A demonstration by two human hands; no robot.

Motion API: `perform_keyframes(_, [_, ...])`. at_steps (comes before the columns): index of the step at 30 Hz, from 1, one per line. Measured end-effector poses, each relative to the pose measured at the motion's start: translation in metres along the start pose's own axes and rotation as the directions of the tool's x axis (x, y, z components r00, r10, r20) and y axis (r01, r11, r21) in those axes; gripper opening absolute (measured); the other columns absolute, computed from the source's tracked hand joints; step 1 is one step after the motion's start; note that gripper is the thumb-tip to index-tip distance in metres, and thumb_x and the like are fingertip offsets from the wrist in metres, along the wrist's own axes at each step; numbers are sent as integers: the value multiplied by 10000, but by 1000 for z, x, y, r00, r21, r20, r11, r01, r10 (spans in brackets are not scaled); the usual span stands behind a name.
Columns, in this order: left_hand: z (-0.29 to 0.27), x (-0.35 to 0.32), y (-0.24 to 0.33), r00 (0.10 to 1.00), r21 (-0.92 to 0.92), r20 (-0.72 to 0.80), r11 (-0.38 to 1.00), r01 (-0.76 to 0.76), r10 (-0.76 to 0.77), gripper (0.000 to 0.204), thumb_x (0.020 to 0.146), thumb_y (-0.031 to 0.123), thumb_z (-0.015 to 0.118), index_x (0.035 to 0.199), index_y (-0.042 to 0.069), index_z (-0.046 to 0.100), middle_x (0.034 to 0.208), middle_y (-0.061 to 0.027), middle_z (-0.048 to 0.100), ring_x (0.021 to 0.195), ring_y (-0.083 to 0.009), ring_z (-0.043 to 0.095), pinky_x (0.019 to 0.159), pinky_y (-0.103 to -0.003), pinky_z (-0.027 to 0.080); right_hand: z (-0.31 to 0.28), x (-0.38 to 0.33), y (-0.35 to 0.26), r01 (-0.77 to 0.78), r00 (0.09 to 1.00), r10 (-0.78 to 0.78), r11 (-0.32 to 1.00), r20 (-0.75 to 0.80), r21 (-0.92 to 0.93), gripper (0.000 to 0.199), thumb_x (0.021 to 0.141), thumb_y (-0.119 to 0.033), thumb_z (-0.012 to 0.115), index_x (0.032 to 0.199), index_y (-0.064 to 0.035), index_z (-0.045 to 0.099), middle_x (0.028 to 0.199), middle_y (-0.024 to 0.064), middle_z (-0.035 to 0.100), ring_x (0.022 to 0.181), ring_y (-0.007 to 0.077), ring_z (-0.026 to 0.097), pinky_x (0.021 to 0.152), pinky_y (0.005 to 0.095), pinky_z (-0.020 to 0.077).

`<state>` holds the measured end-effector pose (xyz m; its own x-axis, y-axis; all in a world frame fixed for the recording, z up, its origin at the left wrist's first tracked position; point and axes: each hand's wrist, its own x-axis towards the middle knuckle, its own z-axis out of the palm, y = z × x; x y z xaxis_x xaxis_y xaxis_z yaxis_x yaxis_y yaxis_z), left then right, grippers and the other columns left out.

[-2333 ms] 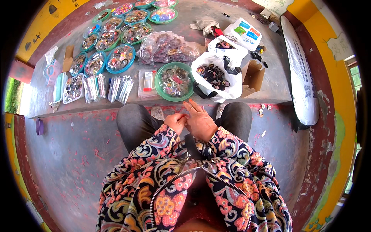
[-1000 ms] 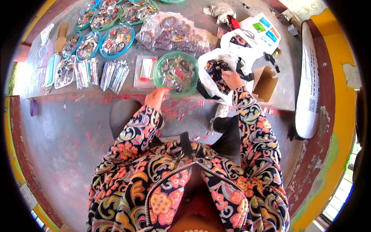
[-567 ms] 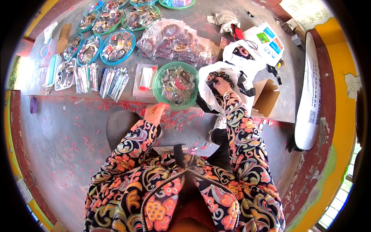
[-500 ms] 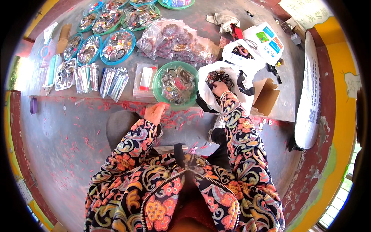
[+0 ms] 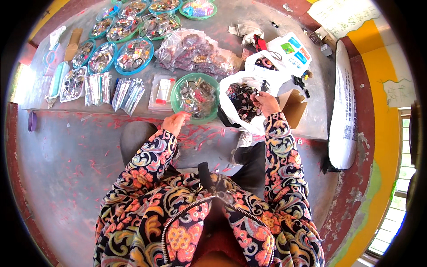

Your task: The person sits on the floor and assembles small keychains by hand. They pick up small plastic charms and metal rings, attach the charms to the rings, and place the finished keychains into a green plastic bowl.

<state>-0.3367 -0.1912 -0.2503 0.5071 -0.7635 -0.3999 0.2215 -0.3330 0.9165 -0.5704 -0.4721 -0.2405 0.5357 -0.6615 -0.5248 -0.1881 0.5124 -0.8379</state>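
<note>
My left hand (image 5: 175, 123) hovers at the table's front edge, just below the green basket (image 5: 174, 94). Its fingers are pressed together, and whatever they hold is too small to make out. Inside that basket lie clear bags of small accessories (image 5: 195, 95). To its right stands an opened white plastic bag (image 5: 225, 84) full of dark hair ties (image 5: 240, 102). At the bag's right rim my right hand (image 5: 267, 104) has its fingers pinched together. A small dark and pale piece shows at the fingertips, its kind unclear.
Behind the basket lie packed bags of beaded bracelets (image 5: 195, 55). Bundles of wrapped pens (image 5: 128, 94) and several filled blue baskets (image 5: 116, 62) are on the left. An opened cardboard box (image 5: 293, 107) stands right of the bag; a long white package (image 5: 343, 107) flanks the table.
My right hand has come up out of the white bag to its right rim, uncovering the hair ties. My left hand stays near the basket's front. The whole view has shifted slightly.
</note>
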Motion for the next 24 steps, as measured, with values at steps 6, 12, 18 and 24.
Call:
perform_keyframes(6, [2,-13,11,995,-6,75,998,66,-65,289,824,244,432,944,44,603,906,-57,600,862,-133,557,752,-255,436,21,-54,-13,109,984,-142,958,107,267,120,800,18,445,888,-3,524,816,84,580,721,147,572,604,220,479])
perform_keyframes(12, [16,-35,30,972,-44,134,978,202,-194,286,811,255,468,976,60,597,930,-59,590,865,-129,552,768,-248,426,52,-93,8,13,984,-67,950,163,311,181,790,-41,478,950,10,545,771,76,565,673,155,560,592,233,481])
perform_keyframes(18, [14,-52,40,950,6,168,964,265,-263,363,797,334,480,993,47,583,930,-87,592,847,-144,556,755,-245,426,90,-129,16,-9,984,-25,982,177,190,195,789,-159,577,930,-24,577,687,22,550,618,106,511,541,208,403])
perform_keyframes(24, [21,-69,39,938,13,262,972,234,-229,353,797,333,474,1004,69,586,874,-60,605,778,-117,558,678,-245,434,139,-169,5,288,898,-208,944,388,-161,179,796,-83,554,958,-15,592,747,22,565,625,74,495,552,186,389])
